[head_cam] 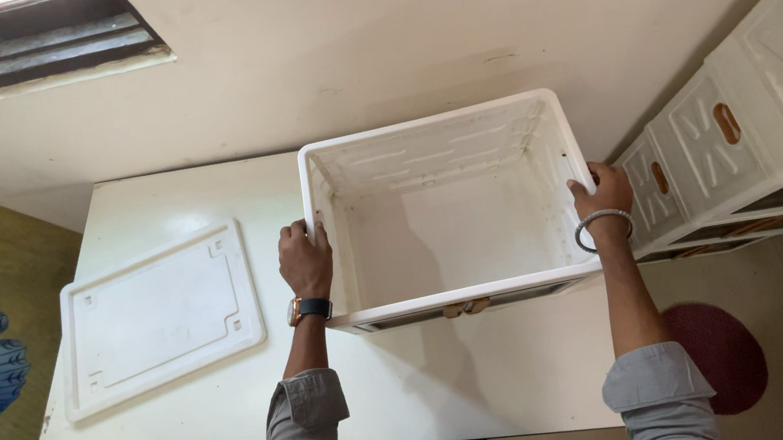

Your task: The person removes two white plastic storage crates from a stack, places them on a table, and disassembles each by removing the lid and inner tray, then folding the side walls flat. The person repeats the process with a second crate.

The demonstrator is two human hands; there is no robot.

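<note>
Right now the left hand (305, 259) and right hand (605, 194) clamp opposite side walls of the white bin (444, 160), its long axis running between them.

Soft, even indoor light falls across the white surface (489, 386) — mild glare near its far edge, faint shadows under the bin (449, 208); corners darken slightly, focus sharp, edges bowed by wide-angle distortion.

A home room: white table (186, 401), stacked plastic drawers (754, 120), red floor mat (726, 354).
</note>
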